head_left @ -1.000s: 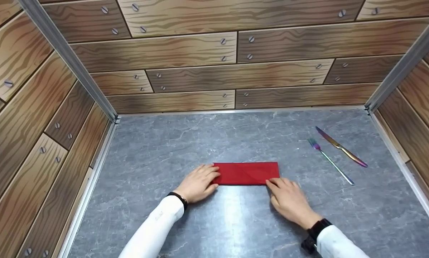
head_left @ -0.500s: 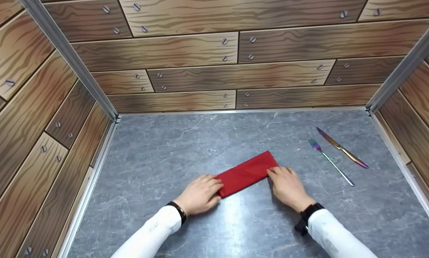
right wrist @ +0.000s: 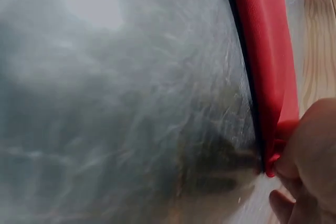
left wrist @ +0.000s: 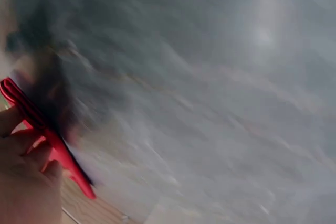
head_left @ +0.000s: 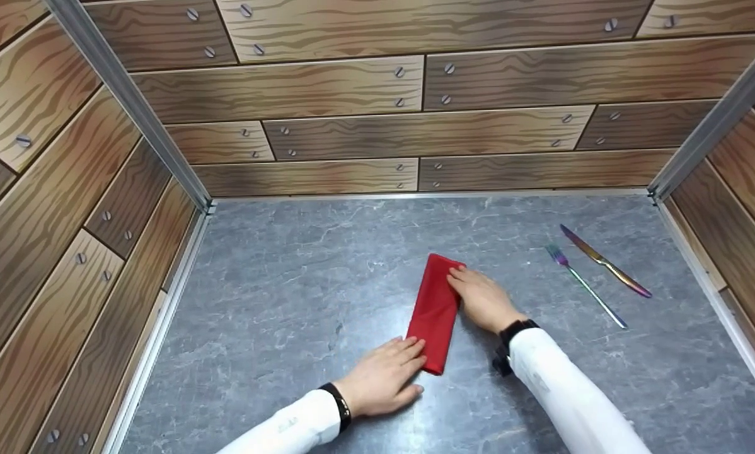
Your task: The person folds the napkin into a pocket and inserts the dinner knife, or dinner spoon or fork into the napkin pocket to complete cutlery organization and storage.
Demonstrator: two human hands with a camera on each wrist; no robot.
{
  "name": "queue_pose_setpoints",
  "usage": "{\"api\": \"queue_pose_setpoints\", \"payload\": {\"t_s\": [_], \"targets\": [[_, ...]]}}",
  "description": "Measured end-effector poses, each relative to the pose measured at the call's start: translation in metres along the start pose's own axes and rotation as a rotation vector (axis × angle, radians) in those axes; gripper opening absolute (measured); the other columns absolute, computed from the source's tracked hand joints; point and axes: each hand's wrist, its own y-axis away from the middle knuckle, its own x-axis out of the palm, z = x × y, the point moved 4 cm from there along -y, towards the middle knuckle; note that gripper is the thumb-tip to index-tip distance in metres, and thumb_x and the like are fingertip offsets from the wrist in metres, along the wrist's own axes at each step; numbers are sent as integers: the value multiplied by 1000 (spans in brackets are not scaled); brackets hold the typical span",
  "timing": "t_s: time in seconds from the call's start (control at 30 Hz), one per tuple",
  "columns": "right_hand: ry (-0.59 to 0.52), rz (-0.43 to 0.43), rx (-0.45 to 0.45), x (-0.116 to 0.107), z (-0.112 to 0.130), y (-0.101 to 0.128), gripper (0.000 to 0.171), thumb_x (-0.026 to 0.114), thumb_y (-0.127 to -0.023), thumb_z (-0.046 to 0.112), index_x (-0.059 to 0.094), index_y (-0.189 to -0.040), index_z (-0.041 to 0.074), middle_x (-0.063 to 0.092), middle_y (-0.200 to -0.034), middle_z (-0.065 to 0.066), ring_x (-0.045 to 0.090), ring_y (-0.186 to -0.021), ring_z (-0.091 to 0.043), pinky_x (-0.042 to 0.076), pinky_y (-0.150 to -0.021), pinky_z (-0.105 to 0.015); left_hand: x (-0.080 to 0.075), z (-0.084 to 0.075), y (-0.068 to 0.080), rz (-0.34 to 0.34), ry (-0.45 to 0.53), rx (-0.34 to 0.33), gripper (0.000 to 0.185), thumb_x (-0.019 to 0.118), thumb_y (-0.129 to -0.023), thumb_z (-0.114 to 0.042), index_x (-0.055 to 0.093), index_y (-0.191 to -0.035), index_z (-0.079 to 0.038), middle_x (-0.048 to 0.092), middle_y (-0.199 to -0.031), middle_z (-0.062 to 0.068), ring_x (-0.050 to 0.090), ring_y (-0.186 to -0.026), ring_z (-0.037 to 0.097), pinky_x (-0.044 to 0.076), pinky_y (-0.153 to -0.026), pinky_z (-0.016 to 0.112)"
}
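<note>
A folded red cloth napkin (head_left: 436, 309) lies flat on the grey marbled table, its long side running away from me with a slight lean to the right. My left hand (head_left: 384, 378) rests at its near left edge, straight fingers touching the cloth and thumb apart on the table. At the far right edge, my right hand (head_left: 483, 296) lays its fingertips on the cloth. The right wrist view shows that hand's fingers (right wrist: 315, 156) at one end of the napkin (right wrist: 268, 51). In the blurred left wrist view, fingers (left wrist: 31, 145) touch the other end's layered fold.
To the right lie a rainbow-coloured fork (head_left: 585, 287) and a matching knife (head_left: 606, 261), roughly parallel. Wood-patterned panels (head_left: 352, 132) enclose the table (head_left: 276, 271) at the back and both sides, with metal rails along the edges.
The napkin has turned counterclockwise from lying crosswise to pointing away from me. My left hand has come nearer and rightward; the right hand has moved farther away and leftward.
</note>
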Motion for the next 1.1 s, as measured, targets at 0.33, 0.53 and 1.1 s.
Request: {"api": "queue_pose_setpoints", "payload": {"t_s": [0.33,0.53,1.1], "targets": [[36,54,-15,-1,10,-20,48,49,-97,-6,55,-144,-5,51,-155,-21,43,-149,-38,35,-123,-54,-1,-10,-14,-13,-46,-45,58,38,-107,-53,58,-147,-15,52,-157,5,47,-148,20,34,-126,37],[39,57,-18,1,10,-22,49,48,-96,-7,55,-144,-4,51,-155,-21,42,-149,-38,35,-123,-54,-3,-10,-17,-9,-30,-67,55,37,-108,-50,60,-145,-17,54,-155,4,49,-146,19,38,-123,36],[66,43,-1,1,6,-37,46,48,-99,-4,57,-144,-2,53,-153,-19,43,-149,-38,36,-122,-55,-6,-6,-40,-47,-68,-100,43,44,-107,-45,72,-131,-22,66,-143,1,62,-132,17,47,-108,34]]}}
